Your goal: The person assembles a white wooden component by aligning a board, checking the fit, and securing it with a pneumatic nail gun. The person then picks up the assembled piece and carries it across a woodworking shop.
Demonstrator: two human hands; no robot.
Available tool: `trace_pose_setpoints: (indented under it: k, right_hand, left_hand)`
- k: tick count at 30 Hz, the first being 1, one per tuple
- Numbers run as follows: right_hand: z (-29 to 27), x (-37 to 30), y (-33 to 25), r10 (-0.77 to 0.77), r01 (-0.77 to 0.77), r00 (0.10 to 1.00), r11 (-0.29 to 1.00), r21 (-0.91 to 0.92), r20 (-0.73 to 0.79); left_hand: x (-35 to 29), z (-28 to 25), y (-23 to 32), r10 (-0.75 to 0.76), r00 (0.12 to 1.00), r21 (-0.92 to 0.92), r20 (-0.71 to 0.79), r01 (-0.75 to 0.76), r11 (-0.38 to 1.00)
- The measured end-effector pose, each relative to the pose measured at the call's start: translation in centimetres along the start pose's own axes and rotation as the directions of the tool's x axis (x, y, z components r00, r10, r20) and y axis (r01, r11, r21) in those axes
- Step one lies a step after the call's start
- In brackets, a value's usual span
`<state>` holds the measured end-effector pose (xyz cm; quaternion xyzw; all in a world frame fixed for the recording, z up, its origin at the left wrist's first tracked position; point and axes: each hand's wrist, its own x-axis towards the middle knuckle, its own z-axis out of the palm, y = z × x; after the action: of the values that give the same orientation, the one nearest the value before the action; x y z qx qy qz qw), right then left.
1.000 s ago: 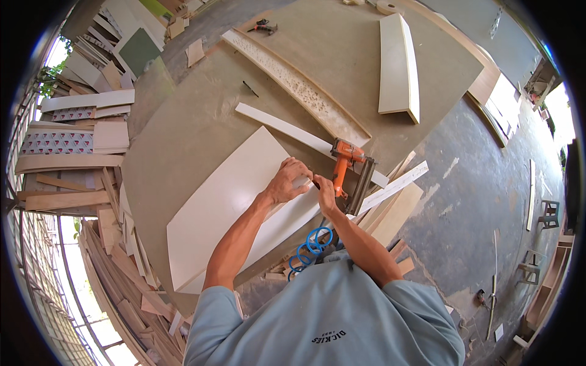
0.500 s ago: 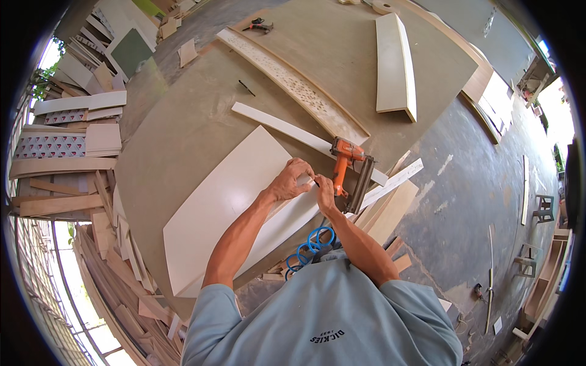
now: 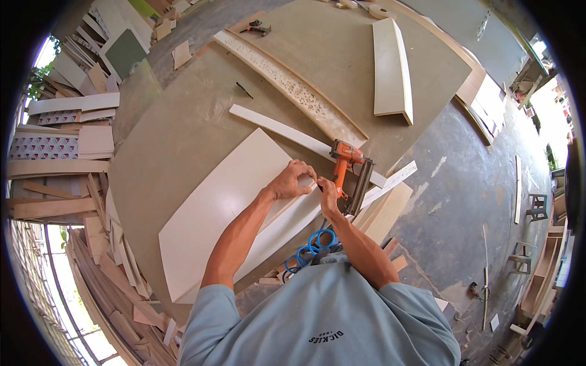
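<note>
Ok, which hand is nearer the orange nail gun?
Right: the right hand is close beside the orange nail gun, on its left; the left hand is farther left, at the white panel.

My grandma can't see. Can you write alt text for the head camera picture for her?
A person's left hand and right hand are close together at the right edge of a big white panel on a brown tabletop. An orange nail gun is just right of them, and a blue coiled hose shows below.
</note>
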<state>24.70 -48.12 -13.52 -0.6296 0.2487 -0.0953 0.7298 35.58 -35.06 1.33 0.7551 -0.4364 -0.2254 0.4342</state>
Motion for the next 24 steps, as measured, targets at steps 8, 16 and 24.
trace_pose_setpoints:
  k: [8,16,24]
  right_hand:
    - [-0.1,1.0,2.8,0.056,-0.053,0.998,0.990,0.130,-0.020]
    - [-1.5,2.2,5.0,0.036,-0.045,0.997,0.989,0.143,0.063]
    - [-2.2,1.4,1.2,0.009,-0.019,0.997,0.989,0.149,0.072]
  left_hand:
    - [0.0,0.4,-1.1,-0.042,0.999,-0.014,0.030,0.042,0.999]
    - [0.4,0.8,-0.3,-0.094,0.995,-0.034,0.033,0.095,0.995]
    - [0.9,1.1,-0.2,-0.058,0.998,-0.019,0.015,0.059,0.998]
